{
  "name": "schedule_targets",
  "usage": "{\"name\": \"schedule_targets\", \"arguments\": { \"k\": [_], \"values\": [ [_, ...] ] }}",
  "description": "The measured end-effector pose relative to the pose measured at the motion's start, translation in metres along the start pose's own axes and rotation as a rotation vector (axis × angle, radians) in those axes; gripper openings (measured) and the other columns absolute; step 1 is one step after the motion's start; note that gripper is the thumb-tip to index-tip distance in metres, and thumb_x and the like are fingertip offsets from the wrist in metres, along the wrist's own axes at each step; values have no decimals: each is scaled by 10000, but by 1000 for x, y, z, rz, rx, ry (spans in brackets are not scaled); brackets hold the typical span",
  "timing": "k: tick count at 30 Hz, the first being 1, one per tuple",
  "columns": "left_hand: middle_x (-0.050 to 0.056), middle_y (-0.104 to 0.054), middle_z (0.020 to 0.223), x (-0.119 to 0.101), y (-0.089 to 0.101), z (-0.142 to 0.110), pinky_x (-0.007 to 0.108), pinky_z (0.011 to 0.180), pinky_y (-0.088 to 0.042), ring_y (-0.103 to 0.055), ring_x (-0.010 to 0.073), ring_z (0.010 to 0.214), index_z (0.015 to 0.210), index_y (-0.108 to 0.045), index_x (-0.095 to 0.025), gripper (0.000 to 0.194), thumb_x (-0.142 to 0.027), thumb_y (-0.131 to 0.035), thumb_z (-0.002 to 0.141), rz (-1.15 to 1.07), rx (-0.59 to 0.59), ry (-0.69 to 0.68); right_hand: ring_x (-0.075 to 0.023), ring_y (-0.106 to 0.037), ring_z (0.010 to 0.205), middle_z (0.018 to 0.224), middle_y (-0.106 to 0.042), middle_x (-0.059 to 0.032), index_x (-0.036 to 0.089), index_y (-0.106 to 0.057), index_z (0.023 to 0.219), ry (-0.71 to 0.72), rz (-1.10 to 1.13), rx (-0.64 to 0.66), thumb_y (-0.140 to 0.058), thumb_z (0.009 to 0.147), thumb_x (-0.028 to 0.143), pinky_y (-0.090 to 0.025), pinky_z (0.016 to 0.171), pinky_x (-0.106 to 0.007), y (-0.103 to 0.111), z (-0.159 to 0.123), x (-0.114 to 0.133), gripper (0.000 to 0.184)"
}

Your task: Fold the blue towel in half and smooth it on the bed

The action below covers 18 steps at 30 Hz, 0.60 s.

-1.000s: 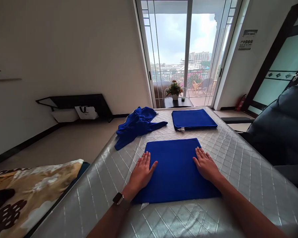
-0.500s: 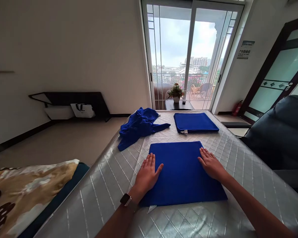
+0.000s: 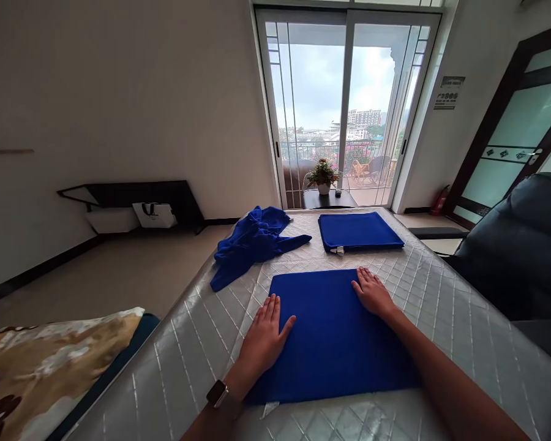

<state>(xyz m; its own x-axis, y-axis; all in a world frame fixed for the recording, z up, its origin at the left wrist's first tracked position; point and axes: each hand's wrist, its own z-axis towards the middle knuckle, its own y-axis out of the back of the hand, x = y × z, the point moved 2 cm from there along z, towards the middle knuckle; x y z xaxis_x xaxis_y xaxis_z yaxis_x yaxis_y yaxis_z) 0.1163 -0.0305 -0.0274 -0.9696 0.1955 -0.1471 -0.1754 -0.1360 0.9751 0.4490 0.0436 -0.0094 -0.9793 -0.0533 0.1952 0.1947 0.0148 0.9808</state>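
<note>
A flat folded blue cloth (image 3: 326, 343) lies squarely in front of me on a silvery quilted mattress (image 3: 174, 361), a white tag showing at its near left corner. My left hand (image 3: 264, 334) rests flat on its left edge, thumb spread away from the fingers; a watch is on that wrist. At the far right corner, my right hand (image 3: 371, 291) lies with fingers stretched out on the cloth. Beyond it is a second neatly folded blue cloth (image 3: 360, 231) with a tag. To the far left sits a crumpled blue cloth (image 3: 257, 242).
A black armchair (image 3: 528, 239) stands along the right side. Patterned bedding (image 3: 64, 361) is at the lower left. Past the mattress's far end, a potted plant (image 3: 324, 177) stands on a small dark table before a sliding glass door. A white bag (image 3: 155, 215) rests by the left wall.
My right hand has slid left along the far edge of the folded cloth. My left hand stays at the left edge. The view has shifted slightly.
</note>
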Motion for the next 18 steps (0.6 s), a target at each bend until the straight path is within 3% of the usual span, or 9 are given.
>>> {"name": "schedule_targets", "arguments": {
  "k": [12, 15, 18],
  "values": [
    [166, -263, 1659, -1, 14, 6, 490, 1241, -303, -267, 290, 1537, 1587, -300, -72, 831, -668, -244, 1011, 44, 28, -4, -178, -102, 1573, 1699, -164, -70, 88, -205, 1630, -4, 73, -11, -174, 1051, 436, -57, 1266, -395, 3, -2, -1, 676],
    [154, -288, 1655, -28, 19, 13, 488, 1240, -311, -274, 285, 1536, 1584, -323, -99, 793, -652, -263, 1019, 56, 4, -118, -183, -106, 1573, 1697, -168, -77, 86, -209, 1628, -4, 89, -14, -184, 1049, 433, -54, 1265, -397, 4, -3, 0, 675],
    [138, -354, 1634, -78, 20, 29, 470, 1246, -306, -311, 266, 1525, 1567, -378, -131, 738, -627, -278, 1031, 40, 7, -297, -190, -129, 1570, 1692, -189, -79, 76, -225, 1623, 1, 97, -34, -192, 1050, 419, -62, 1266, -405, 5, -4, 1, 668]
  ]
}}
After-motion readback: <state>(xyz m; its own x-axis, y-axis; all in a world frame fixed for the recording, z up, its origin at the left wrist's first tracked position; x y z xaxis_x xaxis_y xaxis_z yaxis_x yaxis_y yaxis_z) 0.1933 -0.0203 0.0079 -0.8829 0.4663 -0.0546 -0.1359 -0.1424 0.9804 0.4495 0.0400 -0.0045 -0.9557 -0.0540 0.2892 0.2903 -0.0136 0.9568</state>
